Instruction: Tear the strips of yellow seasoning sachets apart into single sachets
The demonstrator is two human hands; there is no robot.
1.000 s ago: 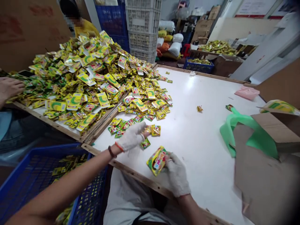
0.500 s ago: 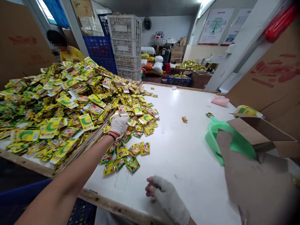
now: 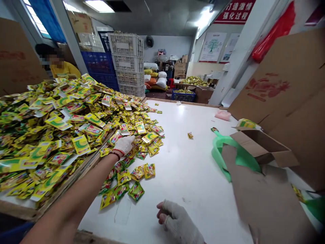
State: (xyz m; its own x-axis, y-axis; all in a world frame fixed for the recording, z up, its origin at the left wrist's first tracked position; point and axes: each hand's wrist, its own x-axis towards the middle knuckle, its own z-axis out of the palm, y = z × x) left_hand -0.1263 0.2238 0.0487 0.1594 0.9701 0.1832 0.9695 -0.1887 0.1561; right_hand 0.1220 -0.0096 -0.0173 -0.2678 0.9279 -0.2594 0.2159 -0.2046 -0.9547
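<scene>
My left hand [image 3: 124, 145], in a white knit glove with a bracelet at the wrist, reaches into the near edge of a spread of small candy packets [image 3: 152, 149]. Its fingers point down among them and are mostly hidden. Nearer to me, several yellow and green packets [image 3: 136, 191] lie loose on the white tabletop [image 3: 175, 169]. My right hand [image 3: 179, 218], in a fingerless-tipped glove, rests low over the tabletop, fingers loosely bent and apart from the thumb, holding nothing. Flat yellow cartons [image 3: 81, 144] lie mixed through the big packet heap [image 3: 50, 115] on the left.
A wooden divider [image 3: 86, 167] runs between heap and tabletop. On the right are a green dustpan [image 3: 220, 154], a cardboard flap [image 3: 269, 200] and an open carton [image 3: 264, 140]. One lone packet [image 3: 190, 135] lies mid-table. A person in yellow [image 3: 64, 69] is behind the heap.
The view has tilted up and swung slightly right, so the scene sits lower and further left. My left hand stays at the packets; my right hand remains over the near tabletop.
</scene>
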